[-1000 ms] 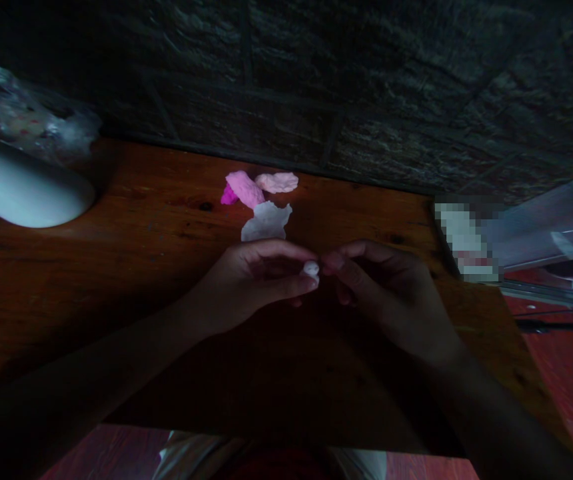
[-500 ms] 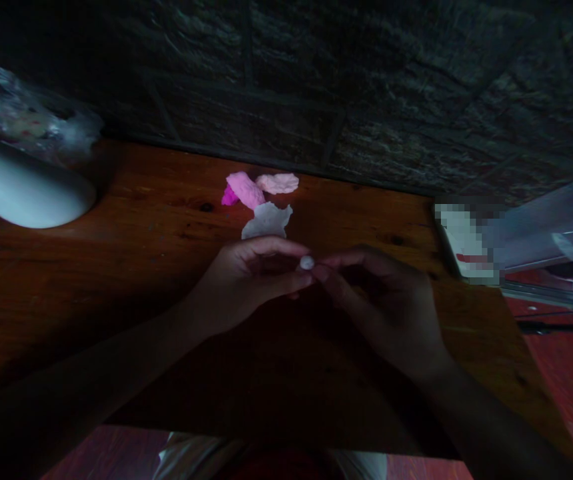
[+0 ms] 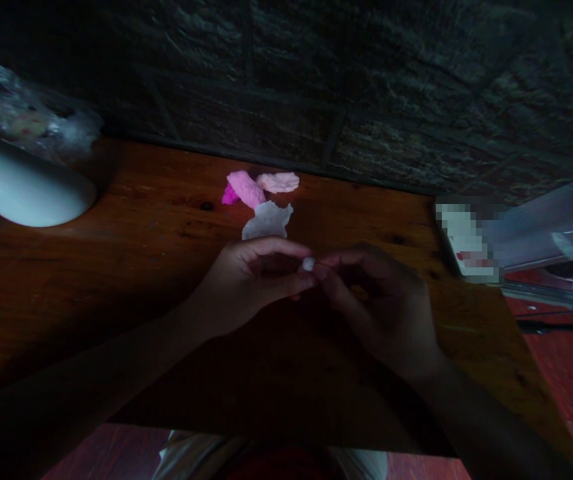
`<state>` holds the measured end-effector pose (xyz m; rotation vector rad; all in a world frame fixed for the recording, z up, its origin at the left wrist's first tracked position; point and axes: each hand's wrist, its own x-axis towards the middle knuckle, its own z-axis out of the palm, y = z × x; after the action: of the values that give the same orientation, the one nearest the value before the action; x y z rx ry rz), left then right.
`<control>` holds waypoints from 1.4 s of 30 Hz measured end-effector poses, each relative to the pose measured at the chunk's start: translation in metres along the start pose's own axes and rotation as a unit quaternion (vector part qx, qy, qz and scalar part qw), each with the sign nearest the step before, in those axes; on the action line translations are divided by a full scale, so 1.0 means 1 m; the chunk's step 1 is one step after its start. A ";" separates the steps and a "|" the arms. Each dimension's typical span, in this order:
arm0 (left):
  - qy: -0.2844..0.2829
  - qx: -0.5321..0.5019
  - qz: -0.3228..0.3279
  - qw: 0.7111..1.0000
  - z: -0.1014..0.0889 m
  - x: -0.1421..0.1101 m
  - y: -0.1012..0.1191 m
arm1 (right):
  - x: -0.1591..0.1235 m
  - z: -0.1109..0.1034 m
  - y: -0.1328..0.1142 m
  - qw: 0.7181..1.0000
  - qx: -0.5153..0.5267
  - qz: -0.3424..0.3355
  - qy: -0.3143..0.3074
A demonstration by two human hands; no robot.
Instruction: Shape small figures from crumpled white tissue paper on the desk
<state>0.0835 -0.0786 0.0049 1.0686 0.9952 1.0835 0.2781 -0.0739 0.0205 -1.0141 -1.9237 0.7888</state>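
Between the thumb and index finger of my left hand (image 3: pixel 246 280) is a small white ball (image 3: pixel 308 264), likely of soft clay. My right hand (image 3: pixel 386 300) meets it from the other side, thumb and index fingertips pinched together at the ball's right edge; whether they grip it or something thin beside it is too dark to tell. Just beyond my left hand lies a flat, ragged white piece (image 3: pixel 269 220). Behind that are a pink clay lump (image 3: pixel 246 189), a magenta one (image 3: pixel 230 195) partly under it, and a pale peach one (image 3: pixel 279 182).
A white rounded vessel (image 3: pixel 31 190) stands at the left, with crumpled clear plastic (image 3: pixel 66 130) behind it. A dark stone wall (image 3: pixel 286 87) borders the wooden table's (image 3: pixel 156 200) back edge. On the right lies a blurred-out pale box-like object (image 3: pixel 469 243).
The white ball has turned and shifted very slightly to the right between my fingertips. Both hands otherwise keep nearly the same place, and the clay pieces lie still.
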 end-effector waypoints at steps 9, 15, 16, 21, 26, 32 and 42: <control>-0.013 -0.022 -0.010 1.000 0.002 0.000 0.005 | 0.001 -0.002 0.004 0.995 0.090 0.038 -0.023; -0.026 -0.043 -0.016 0.999 0.002 0.000 0.007 | 0.005 -0.006 -0.001 0.983 0.158 0.085 -0.034; -0.026 -0.043 -0.020 0.999 0.002 0.000 0.007 | 0.007 -0.007 -0.002 0.979 0.177 0.098 -0.030; -0.032 -0.041 -0.036 0.998 0.002 0.000 0.009 | 0.013 -0.011 -0.003 0.956 0.242 0.161 -0.036; -0.044 -0.030 -0.035 0.998 0.000 0.000 0.009 | 0.013 -0.008 -0.003 0.938 0.278 0.198 -0.062; -0.044 -0.004 -0.041 0.998 -0.001 0.000 0.008 | 0.013 -0.007 -0.002 0.932 0.279 0.221 -0.066; -0.040 0.000 -0.043 0.998 0.000 0.000 0.009 | 0.014 -0.007 0.000 0.924 0.303 0.219 -0.081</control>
<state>0.0823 -0.0779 0.0135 1.0520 0.9692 0.9638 0.2793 -0.0612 0.0288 -1.0053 -1.4235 1.6466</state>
